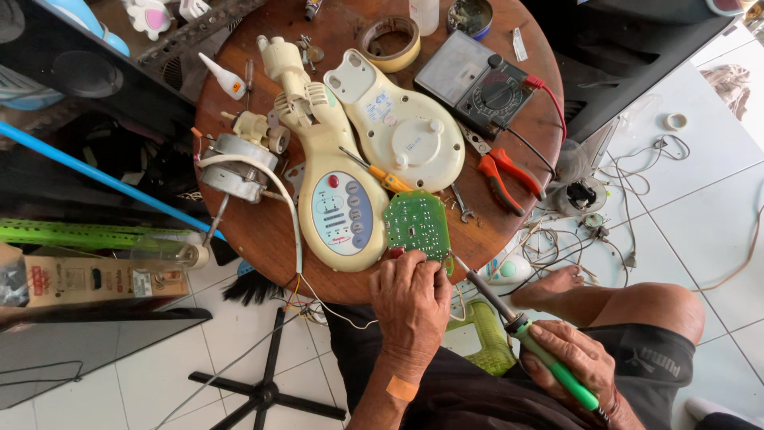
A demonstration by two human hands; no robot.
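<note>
On the round wooden table, seen from above:

Table (263, 231): round, brown, crowded with parts and tools; the person sits at its near edge.

Fan housing (330, 171): cream plastic, lying lengthwise at the centre of the table, its control panel with buttons facing up.

Back cover (398, 127): cream, pear-shaped, just right of the housing and touching it.

Multimeter (481, 84): dark, at the far right of the table, with red and black leads running off its right side.

Motor (235, 163): metal, left of the housing, with a white cable curving away from it.

Left hand (410, 299): fingers curled at the table's near edge, pinching the lower edge of the circuit board; an adhesive strip sits on the wrist.

Right hand (577, 362): closed around the green handle of the soldering iron, down beside the knee.

Circuit board (417, 223): green, tilted up off the table just right of the control panel.

Soldering iron (517, 322): slanting up and left, its tip at the board's lower right corner.

Pliers (505, 175): red-handled, right of the board.

Screwdriver (382, 177): yellow-handled, lying between housing and cover.
</note>
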